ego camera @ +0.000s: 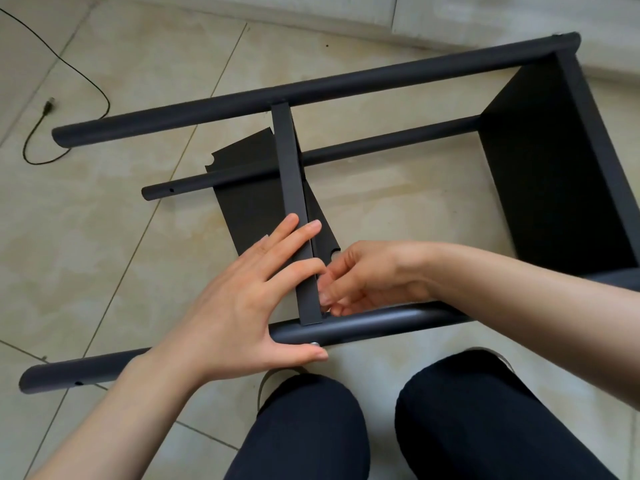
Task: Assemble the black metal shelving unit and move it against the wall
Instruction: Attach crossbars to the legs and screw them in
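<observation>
Soft even daylight, faint shadows, wide-angle bowing at edges.

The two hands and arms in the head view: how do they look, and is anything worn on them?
The left hand and the right hand are bare: no gloves, rings, watch or bracelets show. Both forearms are uncovered as far as the picture's edges, so no sleeve is in view. The fingernails are short and look unpainted. Lower down, the knees are covered by dark trousers.

The left hand [242,303] lies flat over the shelf edge [294,209] above the near tube [363,323]; the right hand [367,275] curls its fingers beside that edge.
</observation>
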The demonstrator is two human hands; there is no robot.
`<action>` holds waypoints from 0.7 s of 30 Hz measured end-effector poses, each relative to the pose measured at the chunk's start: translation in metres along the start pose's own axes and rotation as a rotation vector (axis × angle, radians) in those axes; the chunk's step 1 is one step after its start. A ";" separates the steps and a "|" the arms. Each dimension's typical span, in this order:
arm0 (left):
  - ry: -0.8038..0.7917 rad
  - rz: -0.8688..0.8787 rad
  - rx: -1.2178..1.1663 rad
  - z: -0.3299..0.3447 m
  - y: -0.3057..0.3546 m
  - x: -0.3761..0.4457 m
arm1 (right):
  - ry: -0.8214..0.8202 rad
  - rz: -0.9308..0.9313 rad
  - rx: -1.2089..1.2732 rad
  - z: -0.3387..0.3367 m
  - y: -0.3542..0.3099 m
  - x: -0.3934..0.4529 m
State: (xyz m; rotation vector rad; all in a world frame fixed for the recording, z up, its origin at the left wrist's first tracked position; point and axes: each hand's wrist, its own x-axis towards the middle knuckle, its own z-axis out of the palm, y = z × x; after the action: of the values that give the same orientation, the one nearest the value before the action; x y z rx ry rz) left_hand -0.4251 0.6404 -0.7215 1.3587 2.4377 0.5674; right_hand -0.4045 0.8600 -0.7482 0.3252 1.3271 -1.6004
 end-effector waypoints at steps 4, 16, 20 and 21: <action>0.003 -0.001 -0.005 -0.001 0.001 0.000 | -0.079 0.030 -0.011 0.003 0.001 0.003; -0.008 -0.014 -0.025 -0.002 0.002 0.000 | -0.060 0.079 -0.142 0.008 0.000 0.006; -0.011 -0.018 -0.022 -0.002 0.003 0.000 | -0.083 0.085 -0.119 0.004 -0.001 0.005; -0.013 -0.019 -0.022 -0.002 0.003 0.001 | -0.085 0.077 -0.125 0.004 0.000 0.005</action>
State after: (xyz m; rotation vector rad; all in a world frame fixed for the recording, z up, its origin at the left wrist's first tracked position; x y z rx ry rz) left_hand -0.4242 0.6417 -0.7180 1.3247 2.4239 0.5770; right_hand -0.4059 0.8542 -0.7504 0.2267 1.3263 -1.4451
